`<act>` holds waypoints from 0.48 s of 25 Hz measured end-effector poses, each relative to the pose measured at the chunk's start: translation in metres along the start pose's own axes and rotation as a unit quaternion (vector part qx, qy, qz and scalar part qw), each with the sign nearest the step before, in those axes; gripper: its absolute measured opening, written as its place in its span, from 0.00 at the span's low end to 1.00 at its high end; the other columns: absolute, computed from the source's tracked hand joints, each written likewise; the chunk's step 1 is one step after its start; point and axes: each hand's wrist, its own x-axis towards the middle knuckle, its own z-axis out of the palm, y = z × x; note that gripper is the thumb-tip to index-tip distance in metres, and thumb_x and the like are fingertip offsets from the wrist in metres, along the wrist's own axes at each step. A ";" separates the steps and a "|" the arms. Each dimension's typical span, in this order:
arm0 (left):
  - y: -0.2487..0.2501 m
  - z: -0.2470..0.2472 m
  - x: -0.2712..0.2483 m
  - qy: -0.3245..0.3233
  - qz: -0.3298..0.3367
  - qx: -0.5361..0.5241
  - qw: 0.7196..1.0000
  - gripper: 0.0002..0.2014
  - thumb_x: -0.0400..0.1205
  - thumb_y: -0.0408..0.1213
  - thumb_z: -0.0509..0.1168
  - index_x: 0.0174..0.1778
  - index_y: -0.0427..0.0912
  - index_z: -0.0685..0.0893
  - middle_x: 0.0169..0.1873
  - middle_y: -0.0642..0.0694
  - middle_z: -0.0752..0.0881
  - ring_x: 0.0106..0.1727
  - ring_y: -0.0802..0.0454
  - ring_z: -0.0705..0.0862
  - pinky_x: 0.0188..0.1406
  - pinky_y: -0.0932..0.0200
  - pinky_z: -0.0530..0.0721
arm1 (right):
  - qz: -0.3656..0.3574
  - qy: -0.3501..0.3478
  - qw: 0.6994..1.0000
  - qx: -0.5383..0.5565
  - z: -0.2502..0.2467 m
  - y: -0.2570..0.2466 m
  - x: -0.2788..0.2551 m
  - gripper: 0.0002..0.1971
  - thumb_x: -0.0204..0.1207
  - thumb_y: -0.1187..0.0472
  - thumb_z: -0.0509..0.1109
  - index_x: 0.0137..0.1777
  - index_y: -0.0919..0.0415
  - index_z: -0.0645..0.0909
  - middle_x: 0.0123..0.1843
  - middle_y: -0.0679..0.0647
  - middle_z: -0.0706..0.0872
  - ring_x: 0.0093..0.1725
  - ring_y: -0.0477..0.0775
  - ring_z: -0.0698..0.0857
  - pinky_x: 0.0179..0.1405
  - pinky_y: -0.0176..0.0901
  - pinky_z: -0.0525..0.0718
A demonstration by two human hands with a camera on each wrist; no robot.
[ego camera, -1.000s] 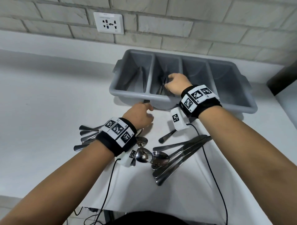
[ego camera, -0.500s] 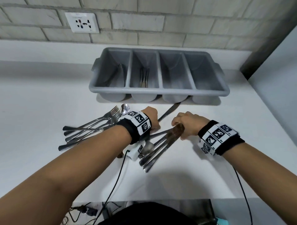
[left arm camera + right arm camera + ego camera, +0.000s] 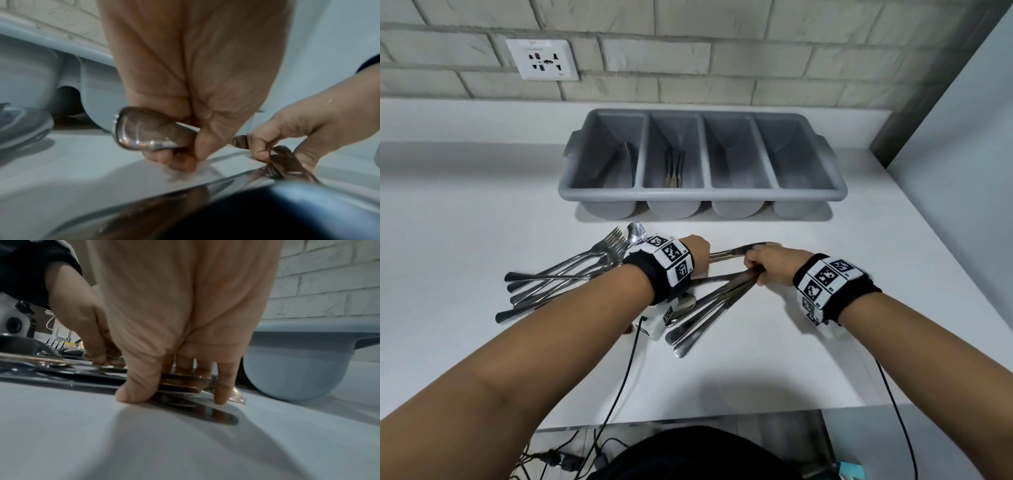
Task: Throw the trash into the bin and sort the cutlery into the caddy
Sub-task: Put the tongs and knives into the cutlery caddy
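The grey four-part caddy (image 3: 702, 197) stands at the back of the white counter; its two left compartments hold some cutlery. Just in front of it my left hand (image 3: 697, 248) grips the handle of one table knife (image 3: 736, 251), whose rounded end (image 3: 141, 134) sticks out of my fist. My right hand (image 3: 760, 270) pinches the blades of a bundle of knives (image 3: 709, 303) lying on the counter, thumb (image 3: 139, 386) on one side and fingers on the other. Several forks (image 3: 571, 277) and a spoon (image 3: 636, 231) lie left of my left wrist.
A brick wall with a socket (image 3: 542, 60) runs behind the caddy, and a pale side wall (image 3: 962, 154) closes the right. Another spoon (image 3: 683, 306) lies under my left wrist. Cables (image 3: 626, 377) hang over the counter's front edge.
My right hand has come out of the caddy's second compartment and back to the counter, where it now grips the knife bundle. My left hand has closed on a single knife's handle.
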 end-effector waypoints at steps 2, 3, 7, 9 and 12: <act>0.001 -0.001 -0.006 0.006 0.011 -0.031 0.999 0.18 0.82 0.34 0.58 0.67 0.35 0.76 0.65 0.36 0.81 0.66 0.40 0.79 0.64 0.52 0.77 | 0.010 0.007 1.000 -0.028 0.003 0.002 -0.003 0.11 0.74 0.63 0.68 0.57 0.58 0.77 0.59 0.54 0.76 0.60 0.56 0.70 0.62 0.48 0.71; 0.002 -0.001 -0.008 0.006 0.015 -0.048 0.999 0.18 0.82 0.35 0.58 0.68 0.35 0.75 0.66 0.37 0.80 0.67 0.40 0.78 0.63 0.52 0.75 | 0.019 0.011 0.999 -0.038 0.005 0.002 -0.004 0.12 0.75 0.62 0.66 0.59 0.58 0.76 0.62 0.54 0.76 0.64 0.57 0.70 0.64 0.51 0.72; 0.009 0.005 -0.016 -0.005 0.043 -0.119 0.992 0.26 0.75 0.54 0.69 0.60 0.37 0.77 0.52 0.41 0.82 0.58 0.42 0.81 0.49 0.58 0.73 | 0.019 0.035 0.999 -0.038 0.011 0.001 -0.011 0.12 0.77 0.62 0.62 0.59 0.62 0.74 0.64 0.57 0.75 0.68 0.59 0.71 0.66 0.56 0.76; 0.013 0.008 -0.017 0.011 0.051 -0.105 0.993 0.30 0.68 0.53 0.75 0.59 0.38 0.77 0.52 0.41 0.84 0.56 0.43 0.82 0.48 0.58 0.74 | 0.021 0.040 0.999 -0.026 0.009 -0.001 -0.014 0.12 0.78 0.63 0.61 0.60 0.63 0.73 0.64 0.58 0.76 0.64 0.59 0.75 0.65 0.56 0.77; 0.018 0.009 -0.014 0.035 0.049 -0.081 0.995 0.29 0.69 0.50 0.76 0.60 0.37 0.78 0.58 0.40 0.85 0.60 0.43 0.82 0.52 0.56 0.78 | 0.035 0.034 0.999 -0.018 0.005 -0.002 -0.019 0.11 0.78 0.63 0.60 0.59 0.62 0.73 0.61 0.60 0.80 0.54 0.59 0.78 0.62 0.53 0.79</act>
